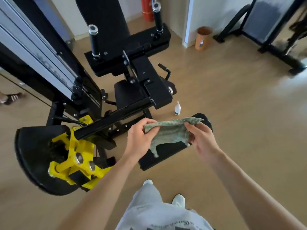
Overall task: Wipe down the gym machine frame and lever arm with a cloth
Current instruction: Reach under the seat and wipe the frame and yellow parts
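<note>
A green cloth (171,132) hangs stretched between my two hands in mid-air, above a black pad (166,155). My left hand (141,136) pinches its left edge and my right hand (201,136) pinches its right edge. Just left of the hands, the black lever arm (113,118) runs diagonally from the yellow pivot bracket (78,156) up toward the seat. The black machine frame (149,83) with its seat and backrest stands behind. The cloth touches neither the lever arm nor the frame.
A small white spray bottle (177,109) stands on the wooden floor by the frame. An orange bin (203,38) sits by the white wall corner. Another black machine (269,34) is at the far right. My white shoes (178,200) are below.
</note>
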Demonstrator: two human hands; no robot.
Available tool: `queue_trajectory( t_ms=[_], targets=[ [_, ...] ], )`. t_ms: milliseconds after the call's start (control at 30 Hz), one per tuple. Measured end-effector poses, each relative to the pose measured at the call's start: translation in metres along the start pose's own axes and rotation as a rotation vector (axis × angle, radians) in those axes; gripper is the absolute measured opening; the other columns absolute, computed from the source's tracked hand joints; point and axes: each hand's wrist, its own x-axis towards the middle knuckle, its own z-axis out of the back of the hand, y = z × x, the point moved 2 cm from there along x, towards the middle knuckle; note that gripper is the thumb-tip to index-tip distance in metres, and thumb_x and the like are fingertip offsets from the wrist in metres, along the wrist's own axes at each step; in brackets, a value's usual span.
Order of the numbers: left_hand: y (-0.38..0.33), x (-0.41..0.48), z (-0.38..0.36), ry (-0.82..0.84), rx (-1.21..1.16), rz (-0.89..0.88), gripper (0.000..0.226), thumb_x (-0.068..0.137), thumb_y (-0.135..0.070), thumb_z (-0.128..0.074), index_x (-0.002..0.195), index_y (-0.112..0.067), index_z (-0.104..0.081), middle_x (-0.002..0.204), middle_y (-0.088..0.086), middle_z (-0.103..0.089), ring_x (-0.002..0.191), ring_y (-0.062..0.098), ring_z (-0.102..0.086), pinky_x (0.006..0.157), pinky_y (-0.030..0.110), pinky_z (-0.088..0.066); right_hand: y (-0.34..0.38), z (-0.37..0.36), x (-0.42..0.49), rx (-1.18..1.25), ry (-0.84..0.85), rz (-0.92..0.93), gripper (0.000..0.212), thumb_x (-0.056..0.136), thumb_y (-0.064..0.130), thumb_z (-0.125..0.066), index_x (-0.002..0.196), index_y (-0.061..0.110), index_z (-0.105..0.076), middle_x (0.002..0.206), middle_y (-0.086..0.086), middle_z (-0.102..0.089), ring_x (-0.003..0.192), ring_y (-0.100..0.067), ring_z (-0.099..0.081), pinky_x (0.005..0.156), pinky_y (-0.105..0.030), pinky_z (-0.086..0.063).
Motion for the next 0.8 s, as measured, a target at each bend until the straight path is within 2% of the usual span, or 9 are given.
queue_trajectory(
  t_ms=[67,133,200,333,433,533,633,700,800],
  targets=[
    [-0.010,0.013,-0.009,-0.062,0.062,-0.010,0.003,0.092,-0.027,-0.072,0.093,-0.025,-0.070,0.085,-0.013,-0.070,0.084,0.007,-0.067,0.076,0.040,-0.058,0.010,0.013,0.017,-0.079,-0.018,-0.004,0.019,0.097,0.018,-0.066,0.108,0.004,-0.069,0.110,-0.024,-0.072,0.102,-0.036,-0.071,0.089,-0.050,-0.059],
    [-0.020,0.027,-0.015,-0.127,0.120,-0.033,0.002,0.092,-0.025,-0.072,0.094,-0.025,-0.070,0.084,-0.012,-0.070,0.081,0.009,-0.066,0.074,0.041,-0.057,0.023,0.016,0.035,-0.199,-0.026,0.043,0.013,0.097,0.021,-0.065,0.104,0.012,-0.071,0.100,-0.014,-0.074,0.097,-0.044,-0.069,0.080,-0.054,-0.060],
    [-0.029,0.043,-0.017,-0.221,0.177,-0.063,0.005,0.093,-0.020,-0.071,0.095,-0.024,-0.069,0.084,-0.012,-0.068,0.079,0.009,-0.064,0.072,0.038,-0.056,0.037,0.012,0.057,-0.330,-0.008,0.123,0.008,0.095,0.018,-0.064,0.100,0.017,-0.071,0.097,-0.009,-0.075,0.095,-0.043,-0.069,0.082,-0.059,-0.059],
    [-0.027,0.082,-0.017,-0.431,0.233,-0.053,0.019,0.090,-0.007,-0.068,0.094,-0.024,-0.062,0.084,-0.015,-0.062,0.079,0.007,-0.060,0.070,0.030,-0.052,0.063,-0.012,0.109,-0.581,0.013,0.268,0.007,0.094,0.019,-0.065,0.097,0.024,-0.061,0.094,-0.008,-0.071,0.086,-0.033,-0.069,0.076,-0.052,-0.061],
    [-0.016,0.115,-0.020,-0.565,0.252,-0.009,0.026,0.084,0.005,-0.064,0.094,-0.019,-0.058,0.091,-0.012,-0.058,0.081,0.007,-0.053,0.071,0.022,-0.045,0.081,-0.037,0.143,-0.689,0.023,0.435,0.018,0.095,0.009,-0.062,0.098,0.026,-0.055,0.096,0.005,-0.064,0.086,-0.022,-0.065,0.076,-0.045,-0.060],
    [-0.004,0.136,-0.036,-0.532,0.291,0.020,0.022,0.086,-0.001,-0.066,0.095,-0.020,-0.062,0.100,-0.008,-0.058,0.088,0.008,-0.054,0.075,0.023,-0.048,0.083,-0.061,0.158,-0.912,0.252,0.709,0.035,0.091,0.000,-0.063,0.120,0.020,-0.060,0.118,0.006,-0.062,0.106,-0.012,-0.062,0.090,-0.033,-0.055],
    [0.007,0.136,-0.053,-0.486,0.469,-0.131,0.015,0.088,-0.010,-0.073,0.101,-0.016,-0.075,0.118,-0.003,-0.067,0.103,0.017,-0.059,0.091,0.032,-0.052,0.058,-0.055,0.175,-1.240,0.552,1.013,0.036,0.092,0.004,-0.063,0.127,0.009,-0.068,0.140,-0.010,-0.059,0.136,-0.028,-0.049,0.113,-0.041,-0.043],
    [0.015,0.130,-0.063,-0.466,0.533,-0.181,0.024,0.094,-0.012,-0.069,0.117,-0.011,-0.074,0.134,0.003,-0.064,0.118,0.022,-0.058,0.104,0.029,-0.047,0.052,-0.047,0.185,-1.287,0.674,1.089,0.037,0.099,0.011,-0.054,0.135,0.006,-0.062,0.151,-0.012,-0.050,0.148,-0.031,-0.035,0.120,-0.043,-0.035],
    [0.016,0.126,-0.081,-0.463,0.608,-0.136,0.037,0.104,-0.017,-0.054,0.140,-0.008,-0.059,0.155,0.009,-0.047,0.142,0.028,-0.045,0.115,0.042,-0.042,0.062,-0.050,0.201,-1.294,0.775,1.102,0.044,0.104,0.017,-0.045,0.146,0.007,-0.050,0.159,-0.010,-0.038,0.154,-0.025,-0.022,0.120,-0.045,-0.034]
  ],
)
